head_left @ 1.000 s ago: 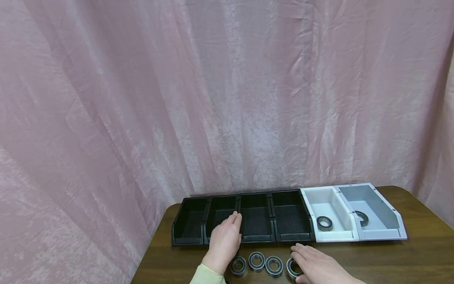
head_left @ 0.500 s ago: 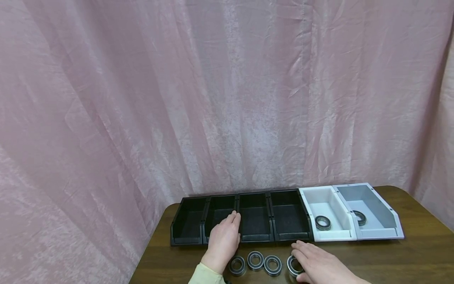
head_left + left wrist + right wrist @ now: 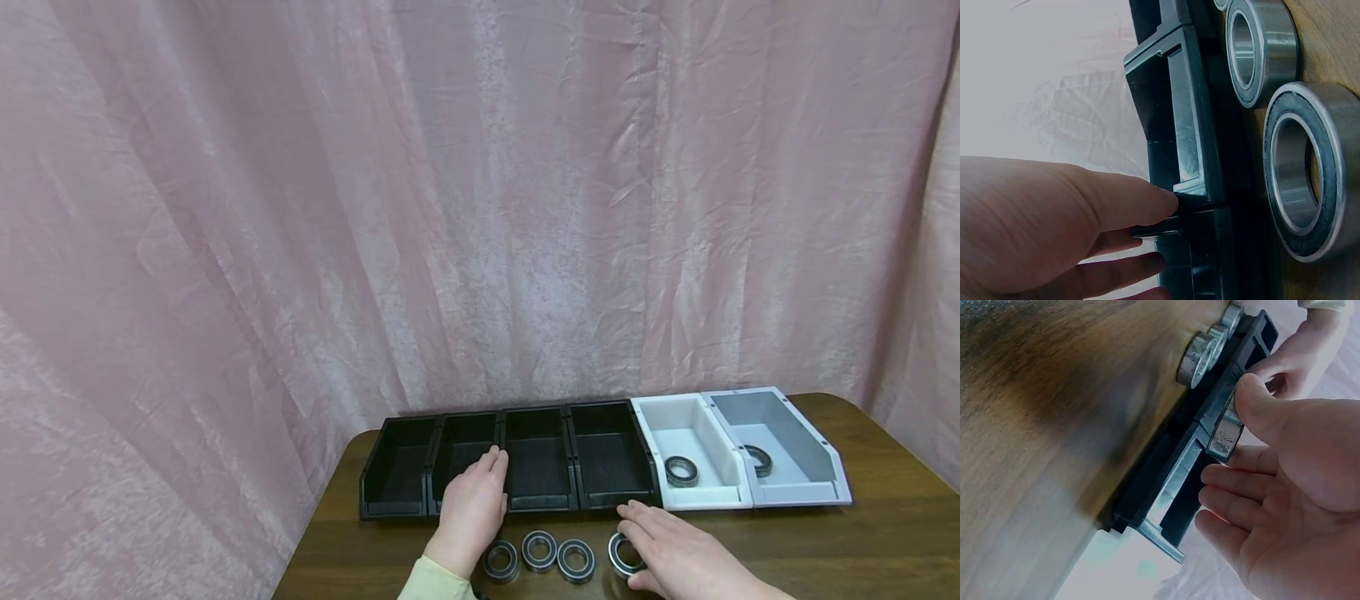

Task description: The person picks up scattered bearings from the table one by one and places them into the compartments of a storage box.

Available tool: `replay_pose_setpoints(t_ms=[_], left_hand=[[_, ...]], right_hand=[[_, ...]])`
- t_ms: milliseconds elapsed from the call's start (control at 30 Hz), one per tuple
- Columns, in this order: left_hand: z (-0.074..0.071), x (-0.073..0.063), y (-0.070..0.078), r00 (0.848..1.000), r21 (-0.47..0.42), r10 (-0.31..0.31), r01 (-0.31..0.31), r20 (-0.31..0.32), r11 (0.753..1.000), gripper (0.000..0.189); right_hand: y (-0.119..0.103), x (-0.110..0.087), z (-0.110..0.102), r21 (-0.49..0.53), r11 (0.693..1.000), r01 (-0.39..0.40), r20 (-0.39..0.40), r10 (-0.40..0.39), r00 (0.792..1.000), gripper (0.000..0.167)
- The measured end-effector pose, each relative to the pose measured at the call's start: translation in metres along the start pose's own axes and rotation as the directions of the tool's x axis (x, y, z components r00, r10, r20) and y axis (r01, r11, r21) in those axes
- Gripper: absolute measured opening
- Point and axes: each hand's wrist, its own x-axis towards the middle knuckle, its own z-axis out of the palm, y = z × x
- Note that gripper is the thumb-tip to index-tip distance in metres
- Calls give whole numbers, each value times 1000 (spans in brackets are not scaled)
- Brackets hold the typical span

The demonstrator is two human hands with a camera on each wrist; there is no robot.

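Right wrist view: my right hand pinches a bearing between thumb and forefinger, the other three fingers reaching out clear of it; whether the pinched ring touches the table I cannot tell; from the head view it shows at the left edge of that hand, on the near side of the rightmost black bin.

Left of the grip, three more lie flat on the table: a near bearing, a middle bearing just beside it, and a far bearing next to my left wrist; farther left, my left hand is unclenched and holds nothing, its straight fingers at the front of the middle bins, a pale sleeve behind it.

Beyond the grip and to its left, four black bins stand in a row; beyond and slightly right, a white bin adjoins them, with one ring inside near the front; farther right, a grey bin holds another ring, partly hidden by the wall; behind everything hangs a pink curtain.
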Motion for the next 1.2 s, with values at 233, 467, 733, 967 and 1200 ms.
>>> replay_pose_setpoints(t_ms=[233, 467, 733, 967, 1200], left_hand=[[0, 0, -1, 1000, 1, 4, -4, -5, 1000, 60], [-2, 1, 0, 1000, 1, -4, 4, 10, 1000, 61], [-1, 1, 0, 1000, 0, -2, 2, 15, 1000, 61], [0, 0, 0, 1000, 3, -6, 6, 12, 1000, 61], [1, 0, 0, 1000, 8, -11, 11, 12, 1000, 62]], right_hand=[[0, -3, 0, -41, 999, 35, -60, -37, 997, 57], [0, -4, 0, -98, 993, 60, -137, -73, 988, 55], [-3, -1, -7, -68, 998, 15, -124, -23, 992, 60], [-4, 1, -12, -76, 997, 4, -142, -15, 990, 61], [-3, 3, -14, -76, 997, -7, -155, -5, 988, 60]])
